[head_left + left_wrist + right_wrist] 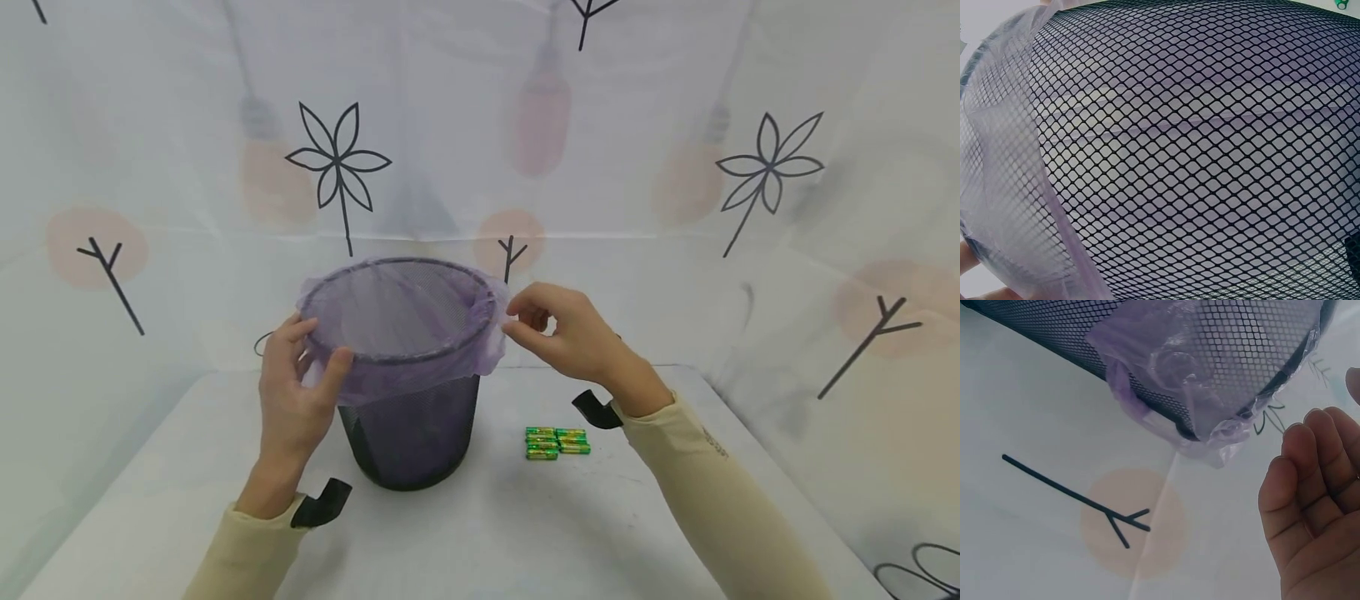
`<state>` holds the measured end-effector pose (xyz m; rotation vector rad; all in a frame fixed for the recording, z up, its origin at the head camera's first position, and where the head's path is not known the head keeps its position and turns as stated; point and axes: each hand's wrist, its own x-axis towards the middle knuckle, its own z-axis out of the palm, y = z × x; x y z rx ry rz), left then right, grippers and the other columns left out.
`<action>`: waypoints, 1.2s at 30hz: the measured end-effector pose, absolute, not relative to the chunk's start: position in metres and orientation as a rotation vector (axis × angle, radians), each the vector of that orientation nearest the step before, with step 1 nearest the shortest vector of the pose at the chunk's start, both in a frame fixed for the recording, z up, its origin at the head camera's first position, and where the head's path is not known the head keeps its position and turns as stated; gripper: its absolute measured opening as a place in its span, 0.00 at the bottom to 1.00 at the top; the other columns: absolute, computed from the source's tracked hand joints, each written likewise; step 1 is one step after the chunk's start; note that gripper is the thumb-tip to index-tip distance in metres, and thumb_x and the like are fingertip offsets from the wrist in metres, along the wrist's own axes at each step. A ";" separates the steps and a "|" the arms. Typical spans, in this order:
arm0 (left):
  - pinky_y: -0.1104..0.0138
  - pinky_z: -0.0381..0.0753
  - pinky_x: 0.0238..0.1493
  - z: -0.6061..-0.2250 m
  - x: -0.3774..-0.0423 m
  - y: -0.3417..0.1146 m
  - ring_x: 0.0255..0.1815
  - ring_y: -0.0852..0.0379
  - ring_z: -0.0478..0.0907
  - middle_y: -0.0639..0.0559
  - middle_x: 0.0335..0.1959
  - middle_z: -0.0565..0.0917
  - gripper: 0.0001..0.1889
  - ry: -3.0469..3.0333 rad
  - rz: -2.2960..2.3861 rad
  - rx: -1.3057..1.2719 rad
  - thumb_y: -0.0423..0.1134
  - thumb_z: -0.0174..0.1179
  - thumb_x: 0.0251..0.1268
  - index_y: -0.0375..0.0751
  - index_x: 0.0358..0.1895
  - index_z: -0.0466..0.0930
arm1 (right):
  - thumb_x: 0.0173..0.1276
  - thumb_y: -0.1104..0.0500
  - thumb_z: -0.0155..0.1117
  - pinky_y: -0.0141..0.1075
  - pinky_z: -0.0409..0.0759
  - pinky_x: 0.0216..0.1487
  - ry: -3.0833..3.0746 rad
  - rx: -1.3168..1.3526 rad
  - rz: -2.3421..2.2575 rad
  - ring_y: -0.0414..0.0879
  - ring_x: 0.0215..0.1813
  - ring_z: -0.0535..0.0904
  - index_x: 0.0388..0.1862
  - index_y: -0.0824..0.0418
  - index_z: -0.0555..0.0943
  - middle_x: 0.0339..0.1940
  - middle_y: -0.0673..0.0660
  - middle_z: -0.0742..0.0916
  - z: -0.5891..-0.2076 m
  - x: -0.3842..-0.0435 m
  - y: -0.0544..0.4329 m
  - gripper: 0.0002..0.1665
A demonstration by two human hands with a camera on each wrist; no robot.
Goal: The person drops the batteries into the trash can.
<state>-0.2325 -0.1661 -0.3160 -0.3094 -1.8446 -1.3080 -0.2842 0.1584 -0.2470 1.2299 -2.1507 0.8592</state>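
Note:
A black mesh trash can [408, 442] stands upright on the table, lined with a thin purple trash bag [420, 379] folded over its rim. At the rim's left side my left hand [296, 383] holds the bag's folded edge, thumb in front and fingers farther left. Two of its fingertips [967, 257] show at the lower left of the left wrist view, beside the bag's edge. Just right of the rim is my right hand [566, 333], fingers loosely bent with nothing between them. The right wrist view shows these fingers [1300, 481] apart from the bag.
Several green batteries [557, 443] lie in short rows on the white table [525, 533], right of the trash can. A patterned white cloth [630, 167] hangs behind and along the sides.

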 end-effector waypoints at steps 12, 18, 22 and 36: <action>0.41 0.68 0.60 -0.294 -0.209 -0.148 0.64 0.34 0.65 0.30 0.64 0.65 0.26 -1.845 -1.328 -0.309 0.35 0.62 0.59 0.23 0.58 0.67 | 0.62 0.65 0.66 0.34 0.77 0.33 -2.193 1.185 0.906 0.38 0.31 0.73 0.40 0.58 0.80 0.28 0.44 0.79 -0.285 -0.276 0.176 0.08; 0.44 0.70 0.60 -0.296 -0.212 -0.152 0.64 0.40 0.67 0.33 0.64 0.66 0.26 -1.853 -1.312 -0.311 0.33 0.63 0.57 0.24 0.57 0.68 | 0.61 0.63 0.67 0.32 0.77 0.33 -2.254 1.174 0.880 0.37 0.32 0.73 0.40 0.56 0.79 0.29 0.42 0.78 -0.309 -0.275 0.181 0.09; 0.47 0.71 0.61 -0.308 -0.225 -0.160 0.65 0.44 0.67 0.38 0.65 0.66 0.27 -1.864 -1.308 -0.291 0.34 0.65 0.56 0.28 0.58 0.69 | 0.62 0.61 0.68 0.35 0.78 0.33 -2.315 1.145 0.890 0.37 0.32 0.73 0.40 0.54 0.78 0.30 0.42 0.78 -0.324 -0.273 0.182 0.10; 0.49 0.72 0.61 -0.315 -0.234 -0.166 0.65 0.45 0.67 0.42 0.66 0.66 0.28 -1.867 -1.296 -0.301 0.37 0.66 0.55 0.33 0.59 0.70 | 0.61 0.58 0.69 0.34 0.77 0.33 -2.518 1.102 0.822 0.41 0.32 0.74 0.39 0.55 0.78 0.29 0.42 0.77 -0.361 -0.278 0.185 0.10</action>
